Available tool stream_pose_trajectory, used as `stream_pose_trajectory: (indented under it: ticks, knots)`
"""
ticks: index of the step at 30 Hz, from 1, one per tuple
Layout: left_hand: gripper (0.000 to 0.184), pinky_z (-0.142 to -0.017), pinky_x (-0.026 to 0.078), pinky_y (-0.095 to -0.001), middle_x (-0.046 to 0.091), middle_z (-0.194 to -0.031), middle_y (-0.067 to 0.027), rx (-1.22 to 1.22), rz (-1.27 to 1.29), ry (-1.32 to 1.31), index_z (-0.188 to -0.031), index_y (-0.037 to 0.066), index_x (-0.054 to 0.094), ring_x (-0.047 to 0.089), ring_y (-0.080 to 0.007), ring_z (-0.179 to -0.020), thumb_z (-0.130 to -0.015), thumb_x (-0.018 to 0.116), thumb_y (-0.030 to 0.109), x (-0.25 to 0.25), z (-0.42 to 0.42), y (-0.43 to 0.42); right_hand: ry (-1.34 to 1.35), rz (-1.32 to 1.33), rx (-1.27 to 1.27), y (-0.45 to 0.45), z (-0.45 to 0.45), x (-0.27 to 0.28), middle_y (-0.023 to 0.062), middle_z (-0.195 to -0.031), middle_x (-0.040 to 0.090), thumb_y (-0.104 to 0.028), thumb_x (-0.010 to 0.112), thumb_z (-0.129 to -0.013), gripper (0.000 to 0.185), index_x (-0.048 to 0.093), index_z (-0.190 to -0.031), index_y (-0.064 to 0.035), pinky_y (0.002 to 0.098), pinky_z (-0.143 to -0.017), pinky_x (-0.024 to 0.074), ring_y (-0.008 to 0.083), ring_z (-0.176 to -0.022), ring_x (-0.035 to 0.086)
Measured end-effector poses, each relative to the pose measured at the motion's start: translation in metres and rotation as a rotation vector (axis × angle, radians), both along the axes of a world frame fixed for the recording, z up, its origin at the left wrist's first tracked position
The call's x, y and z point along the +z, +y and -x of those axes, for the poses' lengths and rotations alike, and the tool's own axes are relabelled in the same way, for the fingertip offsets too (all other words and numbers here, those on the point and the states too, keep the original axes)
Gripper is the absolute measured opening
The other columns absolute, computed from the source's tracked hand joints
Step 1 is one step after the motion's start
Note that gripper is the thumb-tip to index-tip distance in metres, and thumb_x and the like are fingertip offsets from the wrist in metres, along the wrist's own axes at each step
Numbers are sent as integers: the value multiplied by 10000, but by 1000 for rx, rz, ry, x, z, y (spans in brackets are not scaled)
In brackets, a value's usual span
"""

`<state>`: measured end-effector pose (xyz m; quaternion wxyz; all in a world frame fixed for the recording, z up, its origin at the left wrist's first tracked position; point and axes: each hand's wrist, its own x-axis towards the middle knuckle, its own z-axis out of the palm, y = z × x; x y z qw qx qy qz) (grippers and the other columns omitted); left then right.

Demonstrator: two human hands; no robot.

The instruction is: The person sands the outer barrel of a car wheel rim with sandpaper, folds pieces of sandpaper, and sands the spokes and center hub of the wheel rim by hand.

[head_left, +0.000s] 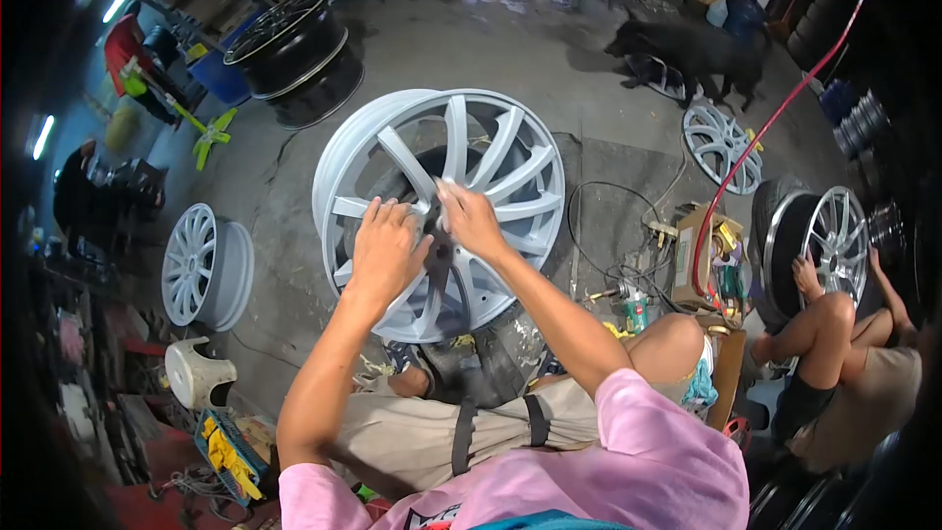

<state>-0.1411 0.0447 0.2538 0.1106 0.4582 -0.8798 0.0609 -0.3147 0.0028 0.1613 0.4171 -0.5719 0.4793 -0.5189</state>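
Observation:
A light grey multi-spoke wheel rim (510, 155) stands tilted in front of me, close to my knees. My left hand (389, 243) lies over its spokes left of the hub, thumb apart from the fingers, and holds nothing I can see. My right hand (471, 219) is beside it at the hub, fingers pressed together against a spoke. Something pale shows at its fingertips, too small to name. Both hands partly hide the hub and the inner ends of the spokes.
Black rims (294, 59) are stacked behind left; a grey rim (191, 265) stands at left near a white stool (196, 373). A cardboard box (695, 250), cable and tools lie right. A black dog (692, 47) is behind. A co-worker (863, 383) handles another rim (834, 240).

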Motion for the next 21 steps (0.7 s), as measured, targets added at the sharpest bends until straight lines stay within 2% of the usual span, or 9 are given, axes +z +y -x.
stream_pose_trajectory:
  ticks: [3,5,6,8,9,12,18,20,21]
  knots:
    - [366,-1190,400,-491,713,-1228,-191,18,-57,29,-1118,-37,735,639,-346,-1213,-878,783,235,8,1,-2,-34,87,9,-31,-14,61,149,-676,654,-232,542,-1079,351,695,-1328,-38,405,-622,508,258,-588,658]
    - [346,-1187,406,-491,716,-1207,-194,27,-58,53,-1102,-37,733,644,-355,-1196,-878,780,222,12,2,-2,55,151,27,-41,-23,91,217,-771,703,-217,558,-1070,352,680,-1341,-30,441,-651,524,372,-670,699]
    - [326,-1183,411,-490,719,-1185,-198,38,-63,76,-1086,-37,732,649,-363,-1180,-877,777,208,13,1,-2,55,153,31,-36,-24,86,217,-771,703,-217,558,-1070,352,680,-1341,-30,441,-651,524,372,-670,699]
    - [308,-1176,418,-488,721,-1155,-201,35,-72,121,-1068,-38,732,652,-372,-1157,-870,775,194,16,1,-3,67,362,-115,-15,-27,57,266,-867,714,-184,583,-1053,353,669,-1362,-38,482,-687,530,458,-770,690]
    - [290,-1168,425,-486,722,-1125,-204,31,-87,165,-1050,-38,733,656,-381,-1133,-862,772,180,17,1,-4,88,402,-179,-8,-29,31,261,-930,723,-174,584,-1061,381,647,-1426,-83,441,-733,535,414,-705,664]
    - [261,-1121,454,-516,722,-1033,-186,11,-1,163,-1009,-27,748,676,-368,-1080,-858,765,185,14,6,-2,160,283,-165,10,-20,20,270,-974,707,-162,599,-1052,379,652,-1419,-85,449,-735,536,433,-764,685]
    - [257,-1047,482,-491,720,-1061,-191,30,-47,94,-1019,-22,745,657,-411,-1068,-875,778,188,18,4,-1,145,469,-171,-35,-32,75,274,-998,710,-168,613,-1045,332,683,-1351,-61,466,-715,535,471,-820,664]
    - [239,-1016,500,-486,721,-1054,-185,32,-33,146,-1016,-18,747,665,-408,-1041,-883,773,179,20,5,1,255,292,-105,-21,-21,72,254,-1032,737,-178,605,-1048,330,689,-1345,-60,456,-761,553,457,-863,696]
    - [222,-985,518,-481,723,-1048,-180,32,-20,194,-1013,-15,748,672,-405,-1015,-891,768,170,22,5,1,258,292,-104,-12,-19,55,254,-1032,737,-178,605,-1048,330,689,-1345,-60,456,-761,553,457,-863,696]
